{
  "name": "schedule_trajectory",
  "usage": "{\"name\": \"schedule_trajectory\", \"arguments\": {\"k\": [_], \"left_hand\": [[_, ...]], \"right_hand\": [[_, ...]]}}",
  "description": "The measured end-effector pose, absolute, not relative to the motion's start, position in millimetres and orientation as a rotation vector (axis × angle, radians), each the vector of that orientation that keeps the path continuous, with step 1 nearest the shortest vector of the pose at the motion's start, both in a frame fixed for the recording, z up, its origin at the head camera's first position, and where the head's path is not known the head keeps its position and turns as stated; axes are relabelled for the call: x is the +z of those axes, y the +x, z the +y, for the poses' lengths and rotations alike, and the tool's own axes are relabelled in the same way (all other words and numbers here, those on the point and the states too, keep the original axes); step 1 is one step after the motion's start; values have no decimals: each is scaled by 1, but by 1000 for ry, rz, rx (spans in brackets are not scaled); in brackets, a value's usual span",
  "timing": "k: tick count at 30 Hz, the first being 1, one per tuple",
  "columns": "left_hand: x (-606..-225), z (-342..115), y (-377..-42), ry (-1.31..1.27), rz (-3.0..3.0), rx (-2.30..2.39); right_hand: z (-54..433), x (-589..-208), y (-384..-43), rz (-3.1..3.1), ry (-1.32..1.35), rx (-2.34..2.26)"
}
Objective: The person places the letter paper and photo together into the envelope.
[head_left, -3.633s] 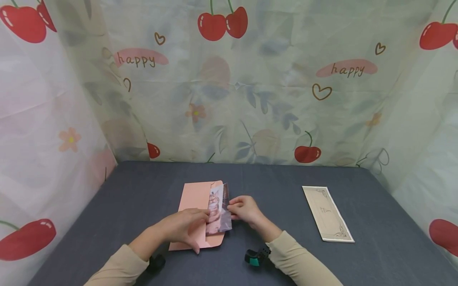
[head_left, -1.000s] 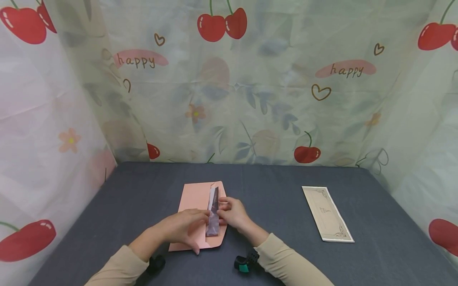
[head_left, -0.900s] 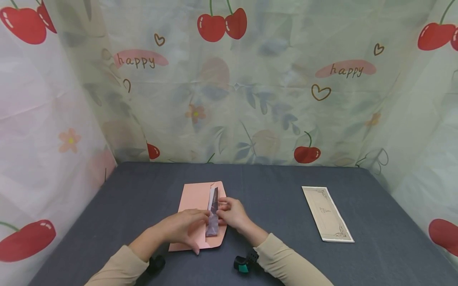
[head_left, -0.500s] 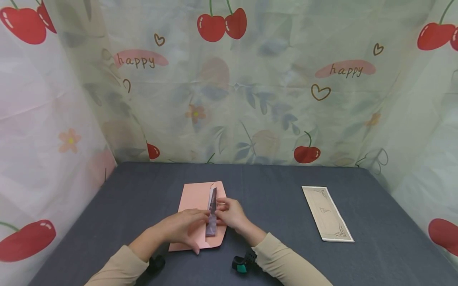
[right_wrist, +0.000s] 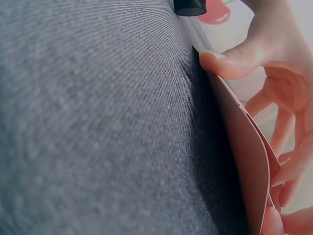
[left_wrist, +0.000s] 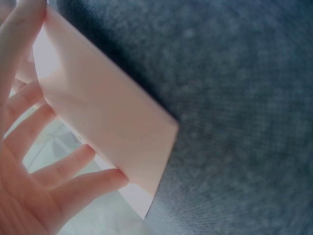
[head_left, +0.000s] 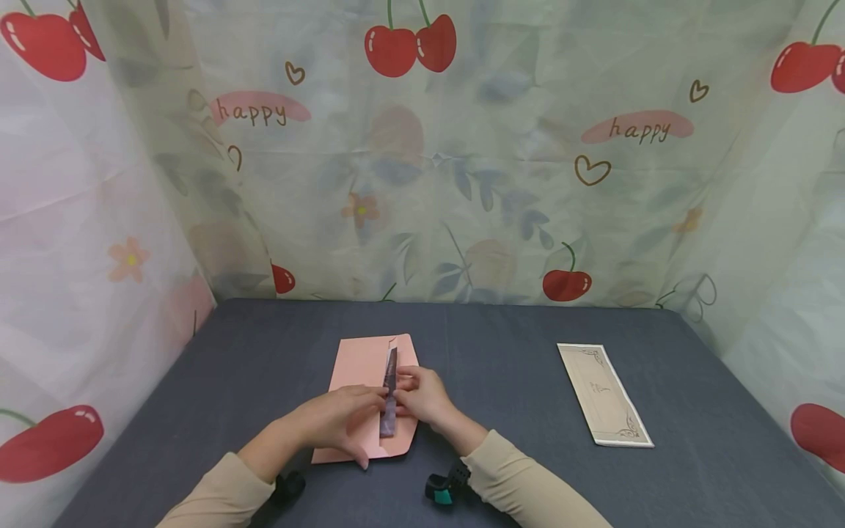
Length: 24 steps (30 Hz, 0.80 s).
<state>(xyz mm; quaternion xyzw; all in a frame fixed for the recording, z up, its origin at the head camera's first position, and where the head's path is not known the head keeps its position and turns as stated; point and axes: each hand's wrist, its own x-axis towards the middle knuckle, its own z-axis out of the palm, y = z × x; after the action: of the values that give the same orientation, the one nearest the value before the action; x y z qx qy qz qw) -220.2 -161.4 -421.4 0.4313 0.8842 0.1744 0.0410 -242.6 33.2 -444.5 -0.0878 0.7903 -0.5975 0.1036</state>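
A pink envelope (head_left: 356, 359) lies on the dark table, its flap side to the right. A photo print (head_left: 388, 424) shows as a narrow dark strip at its opening; the rest is hidden inside. My left hand (head_left: 339, 418) rests spread over the envelope, thumb at the near edge, fingertips by the opening. In the left wrist view its fairly straight fingers touch the pink paper (left_wrist: 107, 103). My right hand (head_left: 425, 396) pinches the photo's right edge above the flap. Only a fingertip (right_wrist: 272, 223) of it shows beside the envelope (right_wrist: 247, 156) in the right wrist view.
A cream card or folder with dark corner ornaments (head_left: 604, 396) lies at the right on the dark table (head_left: 502, 352). Black wrist-worn devices (head_left: 441, 488) sit below the sleeves. A cherry-print curtain (head_left: 436, 183) closes off the back and sides.
My right hand has moved left, and the photo has slid deeper into the envelope, from a wide visible picture to a thin strip. My left hand has stayed in place.
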Motion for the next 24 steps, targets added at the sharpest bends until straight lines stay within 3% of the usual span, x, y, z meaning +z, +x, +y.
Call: {"name": "schedule_trajectory", "arguments": {"k": [24], "left_hand": [[-421, -162, -221, 1270, 2675, 570]], "right_hand": [[26, -446, -241, 2290, -267, -1796]]}}
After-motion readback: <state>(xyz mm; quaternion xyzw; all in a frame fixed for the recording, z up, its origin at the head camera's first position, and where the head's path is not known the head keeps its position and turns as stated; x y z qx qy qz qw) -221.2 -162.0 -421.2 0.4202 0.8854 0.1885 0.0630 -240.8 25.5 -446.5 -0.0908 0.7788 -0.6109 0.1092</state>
